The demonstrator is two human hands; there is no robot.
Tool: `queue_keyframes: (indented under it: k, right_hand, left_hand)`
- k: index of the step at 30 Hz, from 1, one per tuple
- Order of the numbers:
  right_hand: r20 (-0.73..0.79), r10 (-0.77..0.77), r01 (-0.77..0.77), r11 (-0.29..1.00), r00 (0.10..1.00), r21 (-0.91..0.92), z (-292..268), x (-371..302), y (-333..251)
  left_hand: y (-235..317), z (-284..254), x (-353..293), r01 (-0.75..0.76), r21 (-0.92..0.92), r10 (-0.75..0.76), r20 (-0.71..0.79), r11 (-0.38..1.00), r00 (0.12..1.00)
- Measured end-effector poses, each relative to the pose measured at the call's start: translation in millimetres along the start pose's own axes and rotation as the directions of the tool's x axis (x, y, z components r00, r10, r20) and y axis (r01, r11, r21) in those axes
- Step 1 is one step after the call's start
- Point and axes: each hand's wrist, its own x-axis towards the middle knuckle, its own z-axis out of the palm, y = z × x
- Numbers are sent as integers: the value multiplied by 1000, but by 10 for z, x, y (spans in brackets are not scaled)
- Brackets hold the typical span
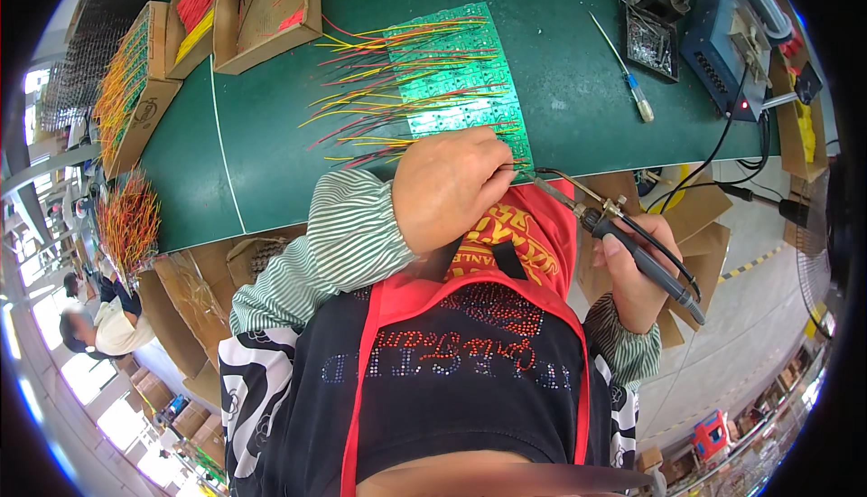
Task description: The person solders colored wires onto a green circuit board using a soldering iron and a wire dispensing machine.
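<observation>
A sheet of green circuit boards [465, 117] lies on the green bench top, with rows of red, yellow and black wires [361, 99] sticking out to its left. My left hand [452, 181] rests over the sheet's near end, its fingers closed in a pinch on a thin wire at the near right corner. My right hand [632, 271] grips a soldering iron [655, 271] with a dark handle and a thin feed tube along it. The iron's tip points up and left, at the sheet's near edge beside my left fingertips.
Cardboard boxes of wires [268, 18] and a box of wired boards [135, 90] stand at the left. A wire bundle [129, 221] hangs by the bench's left end. At the right are a screwdriver-like tool [637, 90], a metal tray [650, 45] and a blue soldering station [718, 50].
</observation>
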Motion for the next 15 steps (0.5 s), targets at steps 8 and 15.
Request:
queue_keyframes:
  k: [8,15]
  right_hand:
    - [1,-69,68,990,998,-121,-36,7,50]
    - [-27,-49,49,999,998,-21,-66,-6,25]
  left_hand:
    - [4,10,-2,12,8,-12,9,1000,1000]
    - [8,10,-3,13,1,-13,10,1000,1000]
